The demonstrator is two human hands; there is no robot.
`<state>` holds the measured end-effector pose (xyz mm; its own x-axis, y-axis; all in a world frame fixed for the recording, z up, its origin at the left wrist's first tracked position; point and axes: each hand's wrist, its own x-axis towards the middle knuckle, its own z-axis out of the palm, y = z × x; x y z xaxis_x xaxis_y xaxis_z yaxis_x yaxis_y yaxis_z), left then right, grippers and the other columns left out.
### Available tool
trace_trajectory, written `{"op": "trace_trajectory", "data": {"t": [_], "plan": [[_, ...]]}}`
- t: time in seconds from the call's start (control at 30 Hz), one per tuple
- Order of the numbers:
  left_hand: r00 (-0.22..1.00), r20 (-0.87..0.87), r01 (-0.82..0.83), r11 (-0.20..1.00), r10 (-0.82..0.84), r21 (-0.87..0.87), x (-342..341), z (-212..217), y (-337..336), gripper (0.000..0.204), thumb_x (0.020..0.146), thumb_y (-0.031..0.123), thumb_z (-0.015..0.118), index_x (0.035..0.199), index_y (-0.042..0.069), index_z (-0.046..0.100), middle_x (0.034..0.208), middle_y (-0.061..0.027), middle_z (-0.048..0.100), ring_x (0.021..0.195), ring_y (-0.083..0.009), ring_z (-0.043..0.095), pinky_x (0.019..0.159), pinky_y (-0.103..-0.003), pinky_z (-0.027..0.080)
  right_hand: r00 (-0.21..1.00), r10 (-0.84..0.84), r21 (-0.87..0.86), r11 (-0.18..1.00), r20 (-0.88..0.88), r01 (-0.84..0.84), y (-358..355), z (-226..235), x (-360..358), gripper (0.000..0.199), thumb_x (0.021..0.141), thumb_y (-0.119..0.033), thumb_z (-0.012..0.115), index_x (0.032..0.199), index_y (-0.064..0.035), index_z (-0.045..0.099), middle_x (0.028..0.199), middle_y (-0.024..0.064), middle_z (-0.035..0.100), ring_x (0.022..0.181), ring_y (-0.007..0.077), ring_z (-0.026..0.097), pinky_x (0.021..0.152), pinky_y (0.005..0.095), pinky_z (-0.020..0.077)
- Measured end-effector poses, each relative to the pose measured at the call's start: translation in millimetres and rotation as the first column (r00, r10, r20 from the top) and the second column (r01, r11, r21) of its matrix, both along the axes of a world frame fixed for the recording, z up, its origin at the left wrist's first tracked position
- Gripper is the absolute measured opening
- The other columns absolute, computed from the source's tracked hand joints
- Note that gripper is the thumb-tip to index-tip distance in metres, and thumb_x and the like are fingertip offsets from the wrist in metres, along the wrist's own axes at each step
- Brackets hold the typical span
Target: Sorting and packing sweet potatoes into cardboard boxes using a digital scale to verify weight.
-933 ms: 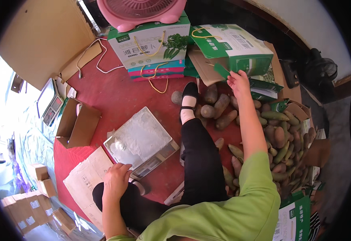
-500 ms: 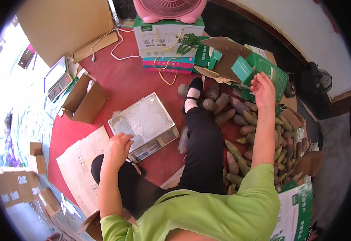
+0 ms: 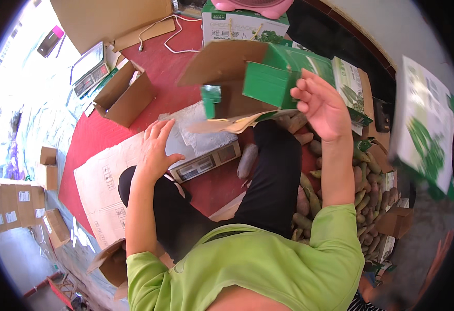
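My right hand [image 3: 324,106] is closed on the edge of an open green cardboard box [image 3: 272,85], its fingers curled by a green flap. The box is tilted, with its brown inside and loose flaps facing left. It hangs partly over a flat weighing scale [image 3: 206,167] with a whitish, worn top, hiding the scale's far right corner. My left hand [image 3: 157,150] is open with spread fingers at the scale's left side, holding nothing. Long radishes [image 3: 364,197], greenish and purplish brown, lie heaped right of my leg; one radish [image 3: 246,160] lies beside the scale.
A flat cardboard sheet [image 3: 107,192] lies at left. Beyond it stand an open brown box [image 3: 126,96] and another scale [image 3: 89,70]. A white-green box [image 3: 427,124] is at far right. Another person's arm [image 3: 439,259] shows at lower right. A pink fan [image 3: 253,5] tops printed boxes.
The green box has come up and left over the scale with my right hand on it. My left hand has spread its fingers. A white-green box and another person have appeared at right.
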<state>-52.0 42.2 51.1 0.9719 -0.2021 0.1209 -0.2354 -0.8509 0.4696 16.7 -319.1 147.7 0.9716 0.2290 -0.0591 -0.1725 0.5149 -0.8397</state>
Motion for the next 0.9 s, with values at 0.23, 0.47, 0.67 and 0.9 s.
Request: {"op": "trace_trajectory", "data": {"t": [0.23, 0.47, 0.67, 0.9], "plan": [[0.992, -0.03, -0.121, 0.991, 0.12, -0.049, -15.7, -2.8, 27.8, 0.025, 0.069, 0.003, 0.065, 0.092, 0.01, 0.071, 0.084, -0.0076, 0.063, 0.087, -0.0305, 0.059, 0.082, -0.037, 0.045, 0.966, 0.259, 0.133, 0.958, -0.026, -0.253, 61.3, -9.8, 11.5, 0.022, 0.091, -0.012, 0.057, 0.11, -0.002, 0.057, 0.092, 0.0054, 0.063, 0.088, 0.0202, 0.065, 0.059, 0.0244, 0.0425], [0.957, 0.28, -0.082, 0.996, 0.072, 0.024, -36.2, 15.4, 27.9, 0.017, 0.069, 0.003, 0.064, 0.086, 0.007, 0.067, 0.076, -0.006, 0.055, 0.077, -0.0263, 0.057, 0.072, -0.038, 0.045, 0.963, 0.15, 0.022, 0.989, -0.225, -0.149, 60.1, -73.9, 56.8, 0.012, 0.089, -0.02, 0.061, 0.088, -0.0087, 0.06, 0.076, -0.0015, 0.06, 0.071, 0.0099, 0.061, 0.055, 0.0226, 0.0425], [0.935, 0.354, -0.031, 0.99, -0.019, 0.135, -28.7, 12.6, 12.5, 0.016, 0.072, 0.007, 0.065, 0.088, 0.009, 0.065, 0.076, -0.0046, 0.053, 0.074, -0.0248, 0.056, 0.067, -0.036, 0.044, 0.933, 0.059, -0.155, 0.981, -0.355, -0.121, 57.9, -139.8, 79.3, 0.016, 0.085, -0.018, 0.064, 0.096, -0.0074, 0.061, 0.076, -0.0042, 0.06, 0.065, 0.0059, 0.056, 0.054, 0.0206, 0.0422], [0.946, 0.321, -0.116, 0.965, 0.037, 0.233, -14.2, 11.3, -1.5, 0.021, 0.078, 0.016, 0.067, 0.099, 0.012, 0.063, 0.083, -0.0048, 0.059, 0.082, -0.0251, 0.059, 0.071, -0.038, 0.045, 0.973, -0.067, -0.456, 0.889, -0.223, -0.044, 71.1, -129.7, 54.8, 0.031, 0.086, -0.022, 0.064, 0.114, -0.0097, 0.059, 0.1, 0.0, 0.062, 0.088, 0.0095, 0.057, 0.075, 0.0265, 0.0448]]}}
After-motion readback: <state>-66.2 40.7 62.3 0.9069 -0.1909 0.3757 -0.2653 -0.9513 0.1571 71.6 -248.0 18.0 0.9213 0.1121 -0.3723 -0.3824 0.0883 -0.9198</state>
